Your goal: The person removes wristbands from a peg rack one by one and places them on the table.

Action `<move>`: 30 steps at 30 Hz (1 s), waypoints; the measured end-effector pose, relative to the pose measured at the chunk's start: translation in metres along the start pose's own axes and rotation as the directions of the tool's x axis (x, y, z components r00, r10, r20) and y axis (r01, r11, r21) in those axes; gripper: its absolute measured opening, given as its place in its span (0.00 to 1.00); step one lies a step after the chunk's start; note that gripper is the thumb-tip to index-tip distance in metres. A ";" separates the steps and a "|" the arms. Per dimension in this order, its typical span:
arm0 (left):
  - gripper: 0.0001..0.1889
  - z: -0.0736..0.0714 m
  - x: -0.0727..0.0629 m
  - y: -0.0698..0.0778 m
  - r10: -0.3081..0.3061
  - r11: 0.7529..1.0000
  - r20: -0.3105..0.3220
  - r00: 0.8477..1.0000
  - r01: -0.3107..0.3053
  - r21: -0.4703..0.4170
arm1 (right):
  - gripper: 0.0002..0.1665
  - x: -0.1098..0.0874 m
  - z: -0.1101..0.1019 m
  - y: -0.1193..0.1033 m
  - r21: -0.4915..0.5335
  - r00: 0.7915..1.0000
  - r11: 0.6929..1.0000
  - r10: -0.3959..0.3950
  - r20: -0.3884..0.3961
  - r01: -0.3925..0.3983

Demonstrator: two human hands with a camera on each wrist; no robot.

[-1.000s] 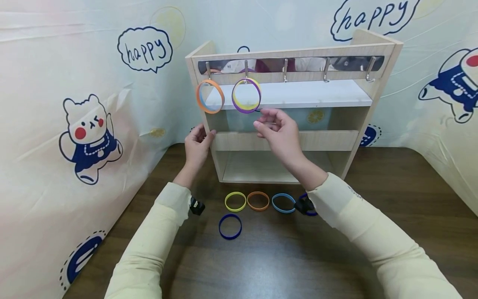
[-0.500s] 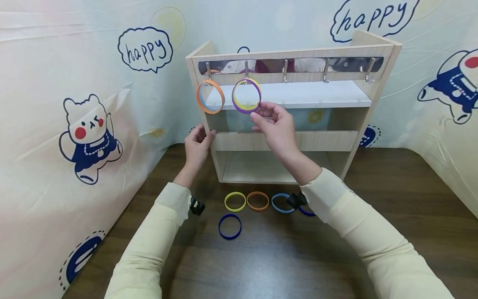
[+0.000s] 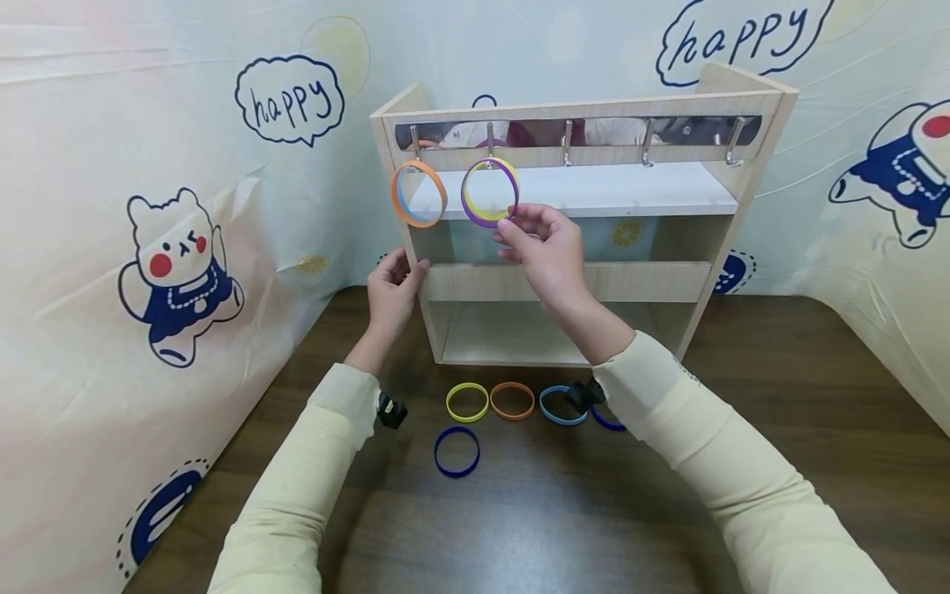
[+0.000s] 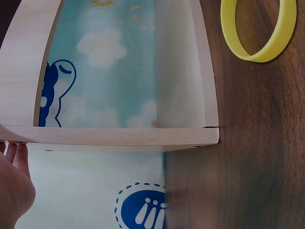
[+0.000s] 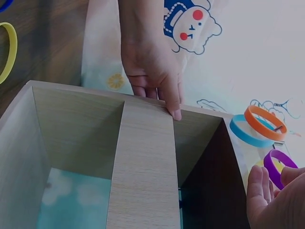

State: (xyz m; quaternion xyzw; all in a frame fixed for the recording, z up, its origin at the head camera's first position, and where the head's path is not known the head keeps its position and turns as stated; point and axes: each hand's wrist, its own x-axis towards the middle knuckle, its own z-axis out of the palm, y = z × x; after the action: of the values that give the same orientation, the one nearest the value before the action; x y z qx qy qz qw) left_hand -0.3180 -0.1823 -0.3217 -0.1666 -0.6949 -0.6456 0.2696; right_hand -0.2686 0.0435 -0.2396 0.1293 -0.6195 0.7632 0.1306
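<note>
From afar, I'm pinching the purple wristband (image 5: 269, 168) low on its rim with my right hand (image 3: 547, 254); it's hanging on the second hook (image 3: 490, 139) from the left, probably light, springy, best held there. My left hand (image 3: 391, 299) is gripping the wooden rack (image 3: 653, 281).

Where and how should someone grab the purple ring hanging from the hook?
I'd pinch the purple ring by its lower right rim, from the front right, as the right hand seems to: its top hangs on the hook, leaving the lower band clear.
</note>
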 end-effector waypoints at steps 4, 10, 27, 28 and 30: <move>0.19 0.000 -0.001 0.000 0.000 1.000 0.010 1.000 0.000 0.001 | 0.17 0.001 0.000 0.000 0.033 1.000 0.999 0.005 0.000 -0.005; 0.19 -0.001 -0.001 0.000 0.004 1.000 0.016 1.000 -0.004 -0.005 | 0.16 0.003 0.002 -0.002 0.101 1.000 0.995 0.009 -0.006 -0.009; 0.19 -0.001 -0.002 0.001 0.000 1.000 0.016 1.000 0.000 0.006 | 0.19 0.000 0.004 -0.014 0.154 1.000 0.988 0.000 0.009 -0.002; 0.19 -0.001 -0.002 0.001 0.000 1.000 0.016 1.000 0.000 0.005 | 0.19 -0.001 0.004 -0.015 0.153 1.000 0.988 0.000 0.012 -0.002; 0.19 -0.001 -0.001 0.001 -0.001 1.000 0.015 1.000 0.001 0.005 | 0.19 -0.004 0.005 -0.017 0.154 1.000 0.988 -0.002 0.020 -0.001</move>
State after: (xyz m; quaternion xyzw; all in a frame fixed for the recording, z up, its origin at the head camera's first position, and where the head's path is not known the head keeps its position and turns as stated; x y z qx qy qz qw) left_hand -0.3164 -0.1831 -0.3217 -0.1705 -0.6987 -0.6426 0.2643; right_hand -0.2590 0.0423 -0.2246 0.1469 -0.5600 0.8074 0.1141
